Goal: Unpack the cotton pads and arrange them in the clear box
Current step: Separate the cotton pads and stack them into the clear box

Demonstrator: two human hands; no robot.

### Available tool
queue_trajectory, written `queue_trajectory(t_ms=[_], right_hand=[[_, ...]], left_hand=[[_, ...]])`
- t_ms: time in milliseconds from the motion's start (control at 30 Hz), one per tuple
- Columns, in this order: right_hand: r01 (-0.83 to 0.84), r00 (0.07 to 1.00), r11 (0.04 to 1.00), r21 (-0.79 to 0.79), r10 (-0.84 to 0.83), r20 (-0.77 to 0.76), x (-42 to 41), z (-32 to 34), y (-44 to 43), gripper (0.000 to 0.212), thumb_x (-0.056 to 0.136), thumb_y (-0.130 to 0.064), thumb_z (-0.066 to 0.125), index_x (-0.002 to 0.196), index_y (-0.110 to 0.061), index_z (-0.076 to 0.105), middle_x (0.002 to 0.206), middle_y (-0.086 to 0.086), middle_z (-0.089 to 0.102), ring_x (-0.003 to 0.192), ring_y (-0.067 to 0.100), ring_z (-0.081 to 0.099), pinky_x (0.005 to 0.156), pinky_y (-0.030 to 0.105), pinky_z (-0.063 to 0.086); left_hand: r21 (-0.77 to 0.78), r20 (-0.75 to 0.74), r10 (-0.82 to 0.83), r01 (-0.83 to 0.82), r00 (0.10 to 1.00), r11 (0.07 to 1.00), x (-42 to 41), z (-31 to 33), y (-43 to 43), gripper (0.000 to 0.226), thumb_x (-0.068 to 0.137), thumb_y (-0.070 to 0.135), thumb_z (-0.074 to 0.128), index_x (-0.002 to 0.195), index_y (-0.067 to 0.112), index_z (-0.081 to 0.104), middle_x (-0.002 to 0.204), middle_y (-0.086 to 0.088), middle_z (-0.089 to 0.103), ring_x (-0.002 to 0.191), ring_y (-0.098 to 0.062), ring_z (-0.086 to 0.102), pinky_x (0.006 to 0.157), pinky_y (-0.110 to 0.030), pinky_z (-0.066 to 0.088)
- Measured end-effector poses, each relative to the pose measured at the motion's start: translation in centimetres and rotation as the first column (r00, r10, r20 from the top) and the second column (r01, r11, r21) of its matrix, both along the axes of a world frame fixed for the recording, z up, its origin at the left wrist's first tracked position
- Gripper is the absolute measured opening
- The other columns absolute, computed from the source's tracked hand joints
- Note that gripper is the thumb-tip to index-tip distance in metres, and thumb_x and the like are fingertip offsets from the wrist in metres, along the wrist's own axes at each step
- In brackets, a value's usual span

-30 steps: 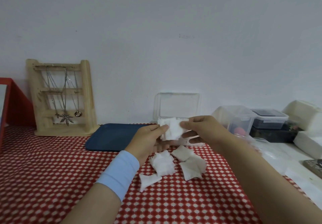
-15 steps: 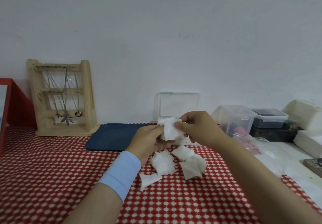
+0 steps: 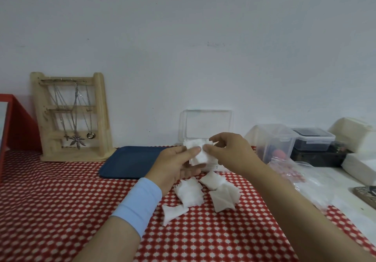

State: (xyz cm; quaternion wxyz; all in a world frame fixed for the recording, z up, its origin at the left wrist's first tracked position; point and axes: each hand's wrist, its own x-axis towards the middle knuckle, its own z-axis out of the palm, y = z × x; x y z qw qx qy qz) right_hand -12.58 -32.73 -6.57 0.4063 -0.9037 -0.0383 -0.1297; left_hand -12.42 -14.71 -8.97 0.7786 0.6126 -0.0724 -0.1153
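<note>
Head camera shows a small stack of white cotton pads (image 3: 198, 152) held in the air just in front of the clear box (image 3: 205, 126), whose lid stands open against the wall. The left hand (image 3: 173, 166) cradles the stack, its thumb pinching it from the near side. The right hand (image 3: 230, 152) pinches the right edge between thumb and forefinger, with the other fingers curled above. More loose pads (image 3: 190, 192) lie crumpled on the checked worktop (image 3: 61, 210) below, near a blue tray (image 3: 130, 162). The step looks like squaring the stack before it goes in. Light pressure suits it, since soft pads fold easily: tap the edges flush, then lower the stack flat into the box.
</note>
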Motion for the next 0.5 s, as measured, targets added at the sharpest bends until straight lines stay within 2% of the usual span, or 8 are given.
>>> queue_trajectory(t_ms=[67,133,267,333,400,500], right_hand=[[-0.021,0.995,0.987,0.158,0.035,-0.090,-0.05,0.22,0.03,0.030,0.087,-0.042,0.073,0.100,-0.015,0.074,0.088,-0.002,0.076,0.066,0.008,0.068,0.057,0.019,0.048],[-0.025,0.983,0.962,0.274,0.074,-0.170,-0.12,0.34,-0.04,0.028,0.082,-0.036,0.080,0.094,-0.010,0.077,0.088,0.004,0.077,0.064,0.008,0.067,0.053,0.019,0.047],[0.019,0.987,0.908,0.419,0.051,-0.155,-0.13,0.24,-0.17,0.026,0.077,-0.021,0.086,0.094,-0.004,0.075,0.091,0.008,0.077,0.069,0.010,0.068,0.050,0.015,0.049],[0.012,0.989,0.884,0.467,0.060,-0.138,-0.13,0.18,-0.08,0.022,0.077,-0.019,0.086,0.091,-0.008,0.075,0.089,0.004,0.078,0.072,0.011,0.070,0.055,0.017,0.051],[-0.010,0.988,0.832,0.555,0.092,-0.121,0.01,0.09,-0.09,0.016,0.079,-0.017,0.085,0.088,-0.010,0.074,0.089,0.005,0.079,0.078,0.015,0.073,0.067,0.025,0.056],[-0.035,0.990,0.647,0.762,0.129,-0.064,0.58,0.17,-0.63,0.009,0.084,-0.010,0.079,0.088,-0.010,0.070,0.093,0.009,0.078,0.087,0.024,0.073,0.079,0.034,0.058]], left_hand=[[0.021,0.017,0.017,-0.018,1.000,1.000,0.08,-0.18,0.03,0.026,0.095,0.015,0.069,0.118,0.003,0.072,0.110,-0.013,0.077,0.099,-0.028,0.076,0.084,-0.033,0.063],[0.012,0.012,0.027,-0.027,1.000,1.000,0.12,-0.29,0.05,0.024,0.096,0.012,0.068,0.118,0.002,0.071,0.109,-0.013,0.078,0.099,-0.027,0.076,0.080,-0.031,0.063],[-0.064,-0.037,0.023,-0.026,0.999,0.998,0.13,-0.08,-0.06,0.027,0.101,0.017,0.061,0.121,0.000,0.066,0.107,-0.017,0.077,0.096,-0.030,0.077,0.072,-0.031,0.064],[-0.103,-0.064,0.024,-0.030,0.998,0.994,0.16,0.01,-0.04,0.028,0.104,0.020,0.057,0.122,-0.001,0.063,0.106,-0.020,0.077,0.095,-0.031,0.077,0.073,-0.034,0.064],[-0.096,-0.065,0.043,-0.049,0.997,0.994,0.26,0.00,0.05,0.029,0.104,0.020,0.057,0.123,-0.002,0.062,0.107,-0.019,0.077,0.097,-0.031,0.077,0.076,-0.036,0.065],[-0.124,-0.091,0.106,-0.116,0.990,0.985,0.48,-0.21,0.46,0.029,0.103,0.018,0.058,0.123,-0.002,0.062,0.107,-0.019,0.077,0.092,-0.029,0.077,0.071,-0.032,0.064]])
